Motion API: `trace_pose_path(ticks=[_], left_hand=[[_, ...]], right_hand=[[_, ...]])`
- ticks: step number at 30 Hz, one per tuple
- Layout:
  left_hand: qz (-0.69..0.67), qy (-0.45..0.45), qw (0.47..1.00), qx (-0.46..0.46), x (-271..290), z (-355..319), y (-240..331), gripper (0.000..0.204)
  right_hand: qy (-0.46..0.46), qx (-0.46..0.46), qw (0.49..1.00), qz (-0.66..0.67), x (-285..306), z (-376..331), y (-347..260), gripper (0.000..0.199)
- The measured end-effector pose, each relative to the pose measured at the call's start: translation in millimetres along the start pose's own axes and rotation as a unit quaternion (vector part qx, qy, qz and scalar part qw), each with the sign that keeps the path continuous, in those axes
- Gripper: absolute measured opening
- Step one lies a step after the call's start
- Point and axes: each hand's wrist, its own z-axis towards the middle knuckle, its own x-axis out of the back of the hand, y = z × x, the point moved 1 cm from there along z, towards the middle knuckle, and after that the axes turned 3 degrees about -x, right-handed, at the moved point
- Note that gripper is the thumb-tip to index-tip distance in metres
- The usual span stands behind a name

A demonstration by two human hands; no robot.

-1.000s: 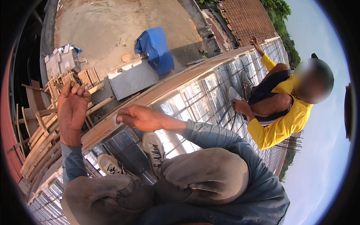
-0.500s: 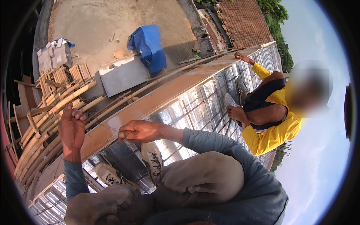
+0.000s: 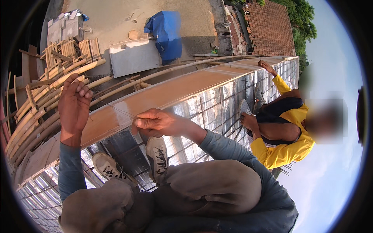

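Observation:
I crouch on a grid of steel reinforcing bars (image 3: 217, 112) at the edge of a roof slab. My left hand (image 3: 74, 103) is raised with fingers curled, pulling a thin wire (image 3: 112, 108) taut. My right hand (image 3: 155, 122) pinches the wire's other end above the wooden edge board (image 3: 155, 97). My two shoes (image 3: 155, 157) rest on the bars below my hands.
A co-worker in a yellow shirt (image 3: 283, 147) crouches on the bars at right, one hand on the mesh. Bamboo poles (image 3: 46, 93) and scaffolding lie left. Far below are a blue tarp (image 3: 167, 33), a grey slab (image 3: 134, 58) and a tiled roof (image 3: 272, 27).
My left hand has drawn away to the left of my right hand, stretching the wire between them. The view has tilted, showing more ground below.

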Motion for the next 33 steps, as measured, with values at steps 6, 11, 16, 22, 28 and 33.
trace_pose_path(ticks=[6, 11, 16, 22, 28, 33], left_hand=[[0.104, -0.002, 0.995, 0.013, -13, 11, 8, 0.018], [0.225, -0.006, 0.974, -0.029, 0, 25, -4, 0.019], [0.268, -0.054, 0.961, -0.047, -16, 36, -1, 0.021], [0.317, -0.222, 0.921, 0.05, -81, -4, -42, 0.026], [0.386, -0.288, 0.874, 0.064, -96, -27, -60, 0.04], [0.563, -0.361, 0.743, 0.027, -89, -42, -66, 0.048]], right_hand=[[0.18, -0.016, 0.982, -0.054, 34, -12, -11, 0.038], [0.202, -0.005, 0.969, -0.144, 59, -49, -18, 0.033], [0.178, -0.033, 0.973, -0.141, 66, -64, -12, 0.036], [0.249, 0.045, 0.964, -0.085, 54, -81, 6, 0.032], [0.296, 0.013, 0.93, -0.216, 57, -105, -6, 0.036], [0.381, 0.029, 0.884, -0.27, 98, -166, -6, 0.031]])
